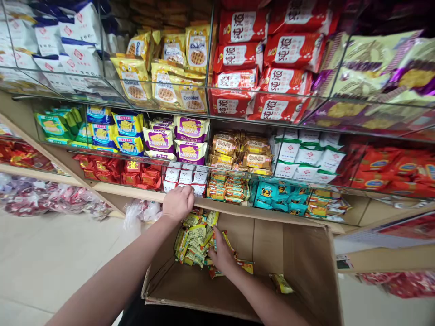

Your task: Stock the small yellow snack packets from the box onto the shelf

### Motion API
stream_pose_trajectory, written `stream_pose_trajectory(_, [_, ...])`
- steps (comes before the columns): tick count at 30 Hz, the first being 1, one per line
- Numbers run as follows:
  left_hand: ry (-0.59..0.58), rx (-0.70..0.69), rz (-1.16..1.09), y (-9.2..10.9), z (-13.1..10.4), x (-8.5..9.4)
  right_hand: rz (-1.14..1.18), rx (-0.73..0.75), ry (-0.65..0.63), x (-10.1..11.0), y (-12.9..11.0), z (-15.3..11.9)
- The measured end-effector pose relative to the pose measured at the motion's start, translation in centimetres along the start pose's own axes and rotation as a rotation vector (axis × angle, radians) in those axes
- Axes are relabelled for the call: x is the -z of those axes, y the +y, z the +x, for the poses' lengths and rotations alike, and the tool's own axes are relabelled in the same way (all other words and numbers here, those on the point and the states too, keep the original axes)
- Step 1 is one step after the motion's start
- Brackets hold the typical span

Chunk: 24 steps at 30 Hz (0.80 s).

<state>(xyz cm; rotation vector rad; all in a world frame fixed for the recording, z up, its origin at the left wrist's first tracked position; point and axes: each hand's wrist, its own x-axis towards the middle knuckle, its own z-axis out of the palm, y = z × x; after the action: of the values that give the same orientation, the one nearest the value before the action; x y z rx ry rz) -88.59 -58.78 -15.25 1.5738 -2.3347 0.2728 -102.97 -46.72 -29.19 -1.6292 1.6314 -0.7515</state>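
Observation:
A cardboard box (268,244) stands tilted against the shelf front, its inside facing me. My left hand (178,202) is closed over the box's far left rim, its fingertips hidden. Inside the box, my right hand (222,253) reaches into a heap of small yellow-green snack packets (197,237). Its thumb and fingers curve around some packets at the heap's right side; part of the fingers is hidden. Orange and yellow packets (245,266) lie beside and under this hand. One separate yellow packet (281,284) rests farther right on the cardboard.
Clear-walled shelf bins hold yellow cookie packs (132,81), red packs (238,54), purple biscuit packs (192,129) and teal packets (280,194). Small orange-green packets (227,186) fill a bin just beyond the box. Plastic bags of goods (54,197) lie under the lowest shelf at left.

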Motion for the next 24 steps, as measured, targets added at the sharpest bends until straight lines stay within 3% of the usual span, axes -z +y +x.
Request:
stream_pose_trajectory(4, [0.082,-0.056,-0.199,1.1,-0.9,1.4,0.603,-0.158,0.106,5.4,-1.8,-2.9])
stream_pose_trajectory(6, [0.131,-0.118,-0.431,3.1,-2.6,2.1,0.865,-0.175,0.114,7.9,-3.3,-4.6])
stream_pose_trajectory(8, [0.074,-0.142,-0.667,5.8,-4.8,2.7,0.986,-0.151,0.143,9.8,-4.8,-6.1])
stream_pose_trajectory(11, [-0.197,-0.068,-0.967,10.0,-7.6,3.1,0.967,-0.119,0.289,11.2,-6.1,-7.1])
stream_pose_trajectory(13, [-0.293,-0.044,-1.084,11.9,-8.5,3.2,0.96,-0.134,0.377,11.2,-6.3,-7.3])
stream_pose_trajectory(17, [-0.214,0.007,-1.111,13.5,-8.7,3.1,0.944,-0.185,0.514,10.7,-6.0,-7.6])
stream_pose_trajectory(20, [-0.154,0.104,-1.117,13.7,-8.9,2.8,0.625,-0.175,0.632,10.7,-5.4,-8.2])
stream_pose_trajectory(24, [-0.198,0.172,-1.134,13.9,-9.5,2.1,0.331,-0.181,0.694,10.8,-4.7,-8.5])
